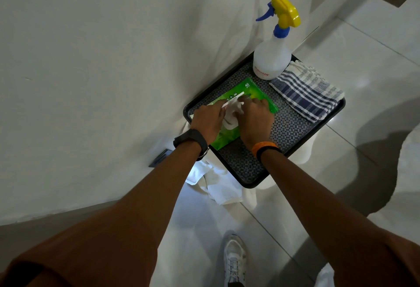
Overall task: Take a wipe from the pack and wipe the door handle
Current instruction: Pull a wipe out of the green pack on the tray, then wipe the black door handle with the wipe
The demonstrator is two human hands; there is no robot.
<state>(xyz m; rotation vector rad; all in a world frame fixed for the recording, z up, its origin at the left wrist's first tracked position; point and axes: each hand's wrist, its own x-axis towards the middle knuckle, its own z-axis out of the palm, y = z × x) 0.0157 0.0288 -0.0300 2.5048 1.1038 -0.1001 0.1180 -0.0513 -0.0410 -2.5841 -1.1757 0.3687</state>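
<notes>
A green pack of wipes [254, 92] lies flat on a black tray [293, 127]. Its white flap is lifted at the middle. My left hand [209, 119] rests on the pack's left part and holds the flap back with its fingers. My right hand [255, 118] pinches a white wipe [233, 110] that sticks out of the pack's opening. Both hands cover much of the pack. No door handle is in view.
On the tray's far end stand a white spray bottle [271, 59] with a yellow and blue trigger head and a folded blue-checked cloth [306, 92]. A white wall [91, 59] runs along the left. White cloth [218, 184] hangs below the tray. My white shoe [235, 261] is on the tiled floor.
</notes>
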